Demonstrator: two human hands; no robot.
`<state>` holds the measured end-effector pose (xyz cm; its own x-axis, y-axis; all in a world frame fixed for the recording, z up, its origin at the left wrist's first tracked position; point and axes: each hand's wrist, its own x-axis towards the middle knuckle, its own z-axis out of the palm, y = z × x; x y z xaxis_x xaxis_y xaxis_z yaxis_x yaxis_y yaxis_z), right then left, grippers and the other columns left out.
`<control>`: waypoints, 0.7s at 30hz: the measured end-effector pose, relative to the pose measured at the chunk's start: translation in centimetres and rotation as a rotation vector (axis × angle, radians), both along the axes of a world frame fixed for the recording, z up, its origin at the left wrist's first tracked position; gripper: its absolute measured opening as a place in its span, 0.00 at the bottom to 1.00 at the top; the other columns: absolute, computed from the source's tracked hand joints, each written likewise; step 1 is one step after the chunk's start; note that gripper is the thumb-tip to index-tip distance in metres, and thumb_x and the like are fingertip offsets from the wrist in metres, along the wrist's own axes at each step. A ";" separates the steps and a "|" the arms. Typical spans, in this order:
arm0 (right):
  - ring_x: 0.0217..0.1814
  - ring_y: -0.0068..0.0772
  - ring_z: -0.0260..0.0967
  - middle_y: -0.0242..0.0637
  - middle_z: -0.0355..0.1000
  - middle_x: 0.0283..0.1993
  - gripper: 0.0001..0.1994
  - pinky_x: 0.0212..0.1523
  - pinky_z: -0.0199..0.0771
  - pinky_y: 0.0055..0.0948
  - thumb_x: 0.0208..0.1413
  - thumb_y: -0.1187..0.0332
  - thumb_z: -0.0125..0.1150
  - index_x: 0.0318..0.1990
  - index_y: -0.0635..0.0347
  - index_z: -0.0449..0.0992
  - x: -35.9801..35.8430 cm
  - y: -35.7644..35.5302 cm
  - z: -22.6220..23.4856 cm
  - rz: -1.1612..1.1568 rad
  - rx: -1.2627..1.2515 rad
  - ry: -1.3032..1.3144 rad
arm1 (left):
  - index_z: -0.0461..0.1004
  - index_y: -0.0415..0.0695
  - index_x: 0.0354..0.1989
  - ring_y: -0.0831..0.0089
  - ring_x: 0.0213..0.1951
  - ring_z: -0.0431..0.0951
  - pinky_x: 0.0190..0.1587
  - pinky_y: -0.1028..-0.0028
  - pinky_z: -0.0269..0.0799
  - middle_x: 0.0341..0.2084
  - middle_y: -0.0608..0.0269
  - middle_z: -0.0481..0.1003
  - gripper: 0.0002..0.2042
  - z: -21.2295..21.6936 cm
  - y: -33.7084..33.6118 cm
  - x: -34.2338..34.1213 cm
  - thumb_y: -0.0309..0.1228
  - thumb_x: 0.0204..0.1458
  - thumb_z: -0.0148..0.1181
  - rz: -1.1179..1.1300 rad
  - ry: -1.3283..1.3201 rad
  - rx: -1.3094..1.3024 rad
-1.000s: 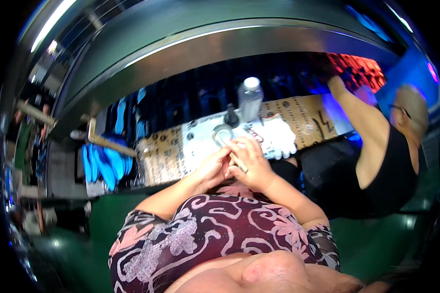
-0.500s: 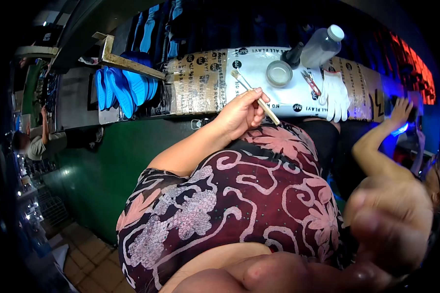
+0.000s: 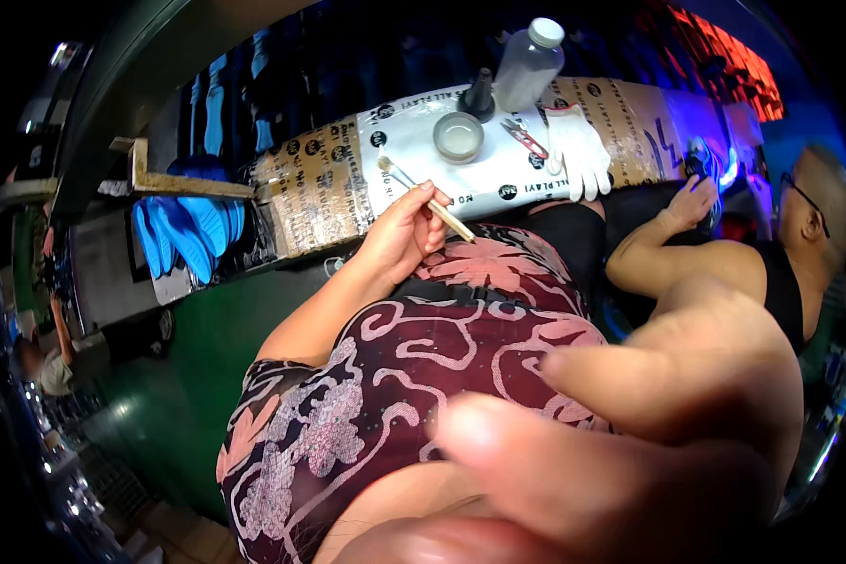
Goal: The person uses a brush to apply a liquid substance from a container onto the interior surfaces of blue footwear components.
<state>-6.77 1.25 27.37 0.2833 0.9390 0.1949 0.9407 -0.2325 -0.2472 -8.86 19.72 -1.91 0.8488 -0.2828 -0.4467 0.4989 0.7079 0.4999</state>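
My left hand is closed around a slim paintbrush with a pale wooden handle. Its bristles point up and left over the white-wrapped part of the workbench, and the handle end hangs over my lap. Beyond the brush sits a small round dish with something pale in it. Large and blurred, my right hand is close to the camera at the lower right, its thumb and fingers apart and nothing visible between them. It hides part of my patterned top.
Behind the dish stand a dark nozzle bottle and a clear white-capped bottle. Red-handled snips and a white glove lie to the right. Blue shoe-sole-shaped pieces hang at left by a wooden bracket. A co-worker sits at right.
The view has turned, so the bench items appear further left and the co-worker shows more fully. My right hand has come further across the picture, its fingers spread. My left hand still holds the paintbrush.
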 end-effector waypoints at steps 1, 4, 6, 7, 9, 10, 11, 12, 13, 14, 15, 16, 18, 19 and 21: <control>0.37 0.38 0.70 0.39 0.72 0.36 0.17 0.39 0.70 0.34 0.42 0.67 0.63 0.43 0.60 0.76 0.3 -1.0 -0.8 0.053 0.055 0.020 | 0.69 0.44 0.34 0.78 0.18 0.62 0.21 0.81 0.56 0.17 0.69 0.64 0.13 -0.2 0.3 -0.7 0.41 0.60 0.47 0.050 0.022 0.003; 0.38 0.39 0.70 0.39 0.72 0.36 0.17 0.40 0.70 0.33 0.42 0.69 0.63 0.43 0.60 0.76 -2.6 -4.6 -1.8 0.004 0.185 0.020 | 0.69 0.44 0.34 0.78 0.18 0.62 0.21 0.80 0.57 0.17 0.69 0.64 0.13 0.1 0.1 0.0 0.41 0.60 0.47 -0.023 -0.002 0.004; 0.38 0.39 0.70 0.39 0.72 0.36 0.17 0.40 0.70 0.33 0.42 0.70 0.63 0.43 0.60 0.76 -3.0 -6.9 -3.0 0.054 0.336 0.053 | 0.69 0.44 0.33 0.78 0.18 0.62 0.21 0.80 0.57 0.17 0.69 0.64 0.13 0.0 0.2 -0.4 0.41 0.60 0.47 0.021 0.013 -0.001; 0.38 0.40 0.70 0.39 0.72 0.36 0.17 0.40 0.70 0.33 0.42 0.71 0.63 0.43 0.60 0.76 -3.4 -7.8 -3.5 0.074 0.433 0.066 | 0.69 0.44 0.34 0.78 0.18 0.62 0.21 0.80 0.56 0.17 0.69 0.64 0.13 -0.1 0.2 -0.5 0.41 0.61 0.46 0.042 0.004 -0.020; 0.39 0.40 0.70 0.39 0.72 0.36 0.17 0.40 0.70 0.33 0.41 0.72 0.63 0.43 0.60 0.76 -3.9 -9.0 -4.7 0.119 0.635 0.099 | 0.70 0.44 0.34 0.78 0.19 0.61 0.21 0.80 0.55 0.17 0.70 0.64 0.14 -0.4 0.4 -0.4 0.41 0.61 0.46 0.052 -0.007 -0.034; 0.39 0.40 0.70 0.39 0.72 0.37 0.17 0.40 0.70 0.33 0.41 0.73 0.63 0.43 0.60 0.76 -4.0 -9.3 -5.2 0.113 0.722 0.112 | 0.70 0.44 0.34 0.78 0.19 0.61 0.21 0.80 0.56 0.17 0.70 0.64 0.14 -0.4 0.2 -0.3 0.41 0.61 0.45 0.042 -0.023 -0.034; 0.39 0.40 0.70 0.38 0.72 0.37 0.17 0.40 0.70 0.33 0.41 0.73 0.63 0.44 0.61 0.76 -3.7 -9.5 -6.2 0.105 0.796 0.138 | 0.70 0.44 0.33 0.78 0.19 0.61 0.21 0.80 0.56 0.17 0.70 0.64 0.14 -0.2 0.3 -0.3 0.41 0.61 0.46 0.044 -0.016 -0.041; 0.39 0.41 0.70 0.38 0.73 0.37 0.18 0.40 0.70 0.33 0.41 0.74 0.63 0.44 0.61 0.76 -3.6 -9.0 -6.9 0.040 0.819 0.163 | 0.70 0.44 0.33 0.78 0.19 0.61 0.21 0.80 0.56 0.17 0.70 0.63 0.14 -0.1 0.0 0.3 0.42 0.61 0.46 0.020 -0.022 -0.058; 0.39 0.41 0.71 0.38 0.73 0.37 0.18 0.40 0.70 0.33 0.41 0.74 0.63 0.44 0.61 0.76 -2.9 -8.1 -7.7 -0.016 0.809 0.197 | 0.70 0.44 0.33 0.79 0.19 0.61 0.21 0.80 0.56 0.17 0.70 0.63 0.14 0.3 -0.1 0.6 0.42 0.61 0.46 0.023 -0.029 -0.070; 0.40 0.41 0.71 0.38 0.73 0.37 0.18 0.40 0.70 0.33 0.41 0.75 0.63 0.44 0.61 0.76 -1.7 -7.0 -8.7 -0.136 0.665 0.231 | 0.70 0.45 0.33 0.79 0.19 0.61 0.21 0.80 0.56 0.17 0.70 0.64 0.14 0.9 -0.2 0.9 0.42 0.60 0.47 0.025 -0.036 -0.082; 0.40 0.43 0.71 0.40 0.73 0.38 0.20 0.42 0.70 0.34 0.40 0.75 0.64 0.45 0.62 0.74 0.5 -5.7 -10.9 -0.209 0.477 0.226 | 0.70 0.44 0.34 0.79 0.18 0.62 0.21 0.80 0.57 0.17 0.69 0.65 0.14 0.7 0.1 0.7 0.42 0.60 0.47 0.049 -0.061 -0.099; 0.41 0.44 0.71 0.42 0.74 0.40 0.22 0.43 0.70 0.36 0.40 0.75 0.65 0.47 0.63 0.73 2.4 -4.0 -12.9 -0.250 0.286 0.211 | 0.70 0.44 0.34 0.79 0.18 0.62 0.21 0.81 0.57 0.18 0.69 0.65 0.14 0.6 0.7 0.1 0.42 0.60 0.48 0.100 -0.091 -0.114; 0.52 0.45 0.66 0.49 0.67 0.52 0.35 0.54 0.65 0.36 0.40 0.71 0.67 0.59 0.65 0.61 3.8 -1.9 -16.7 -0.230 0.105 0.185 | 0.71 0.45 0.34 0.80 0.18 0.63 0.21 0.82 0.58 0.18 0.70 0.67 0.13 1.1 0.8 0.2 0.43 0.59 0.49 0.054 -0.192 -0.165; 0.53 0.48 0.65 0.50 0.66 0.53 0.37 0.54 0.64 0.38 0.39 0.69 0.68 0.61 0.62 0.60 3.9 -0.9 -18.4 -0.198 0.191 0.216 | 0.72 0.45 0.35 0.80 0.19 0.64 0.22 0.82 0.61 0.18 0.71 0.67 0.13 1.4 0.7 0.5 0.43 0.59 0.49 0.035 -0.209 -0.184; 0.54 0.49 0.64 0.50 0.66 0.53 0.40 0.54 0.64 0.39 0.39 0.62 0.70 0.63 0.60 0.59 3.8 0.6 -20.9 -0.190 0.301 0.285 | 0.72 0.45 0.37 0.81 0.20 0.67 0.24 0.82 0.65 0.19 0.71 0.68 0.14 2.5 -0.2 0.8 0.43 0.60 0.49 0.014 -0.178 -0.155</control>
